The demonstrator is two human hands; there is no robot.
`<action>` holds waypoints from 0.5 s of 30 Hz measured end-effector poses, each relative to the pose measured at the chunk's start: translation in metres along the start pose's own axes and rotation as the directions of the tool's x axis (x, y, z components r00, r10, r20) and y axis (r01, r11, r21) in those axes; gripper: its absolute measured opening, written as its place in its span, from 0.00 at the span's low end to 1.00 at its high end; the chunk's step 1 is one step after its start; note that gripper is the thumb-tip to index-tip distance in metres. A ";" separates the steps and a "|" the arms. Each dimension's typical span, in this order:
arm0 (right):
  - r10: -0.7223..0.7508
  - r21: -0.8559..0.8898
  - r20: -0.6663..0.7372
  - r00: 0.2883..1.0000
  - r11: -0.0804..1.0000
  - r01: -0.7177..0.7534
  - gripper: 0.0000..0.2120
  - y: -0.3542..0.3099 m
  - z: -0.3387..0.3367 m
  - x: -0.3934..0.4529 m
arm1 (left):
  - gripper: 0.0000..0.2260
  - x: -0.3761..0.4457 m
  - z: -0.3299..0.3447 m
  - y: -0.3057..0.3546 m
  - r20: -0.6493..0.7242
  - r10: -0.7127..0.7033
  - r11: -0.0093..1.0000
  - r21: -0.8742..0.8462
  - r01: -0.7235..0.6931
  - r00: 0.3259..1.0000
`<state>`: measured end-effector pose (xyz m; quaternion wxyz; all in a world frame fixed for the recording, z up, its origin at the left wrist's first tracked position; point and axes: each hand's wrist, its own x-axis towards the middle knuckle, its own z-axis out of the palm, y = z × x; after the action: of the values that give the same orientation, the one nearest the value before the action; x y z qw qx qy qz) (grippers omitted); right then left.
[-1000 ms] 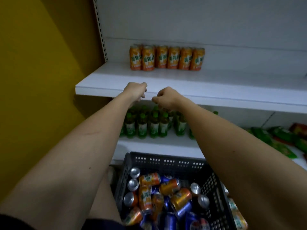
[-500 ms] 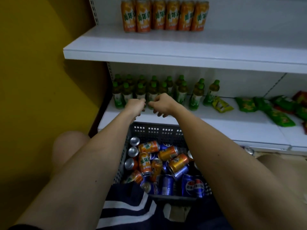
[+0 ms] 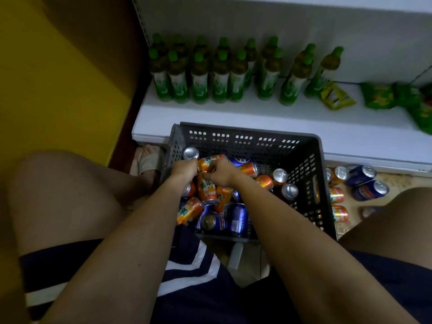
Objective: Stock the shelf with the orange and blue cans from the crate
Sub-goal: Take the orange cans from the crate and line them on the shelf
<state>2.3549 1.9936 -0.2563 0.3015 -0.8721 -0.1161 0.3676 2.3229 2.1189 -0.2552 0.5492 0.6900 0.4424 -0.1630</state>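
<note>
A dark grey crate stands on the floor in front of me, holding several orange cans and blue cans in a loose heap. Both of my hands are down inside it, close together at its far left. My left hand has its fingers curled on an orange can lying on its side. My right hand closes over the top end of another orange can. The white lower shelf runs just behind the crate.
Green bottles stand in rows on the lower shelf, with green snack packs to their right. More orange and blue cans lie on the floor right of the crate. A yellow wall is on the left, and my knees flank the crate.
My hands dropped from the upper shelf's front edge down into the crate and onto the orange cans. My view tilted down, so the upper shelf's row of orange cans left the frame.
</note>
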 end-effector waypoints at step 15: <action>-0.221 -0.580 0.460 0.860 0.658 0.479 0.32 0.021 0.131 0.067 | 0.16 0.036 -0.010 -0.105 0.122 -0.587 0.710 -0.397 0.582 0.800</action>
<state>2.3085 2.0631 -0.3792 0.0035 -0.8005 -0.4619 0.3819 2.2571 2.1444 -0.3422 0.6000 0.3825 0.6655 -0.2256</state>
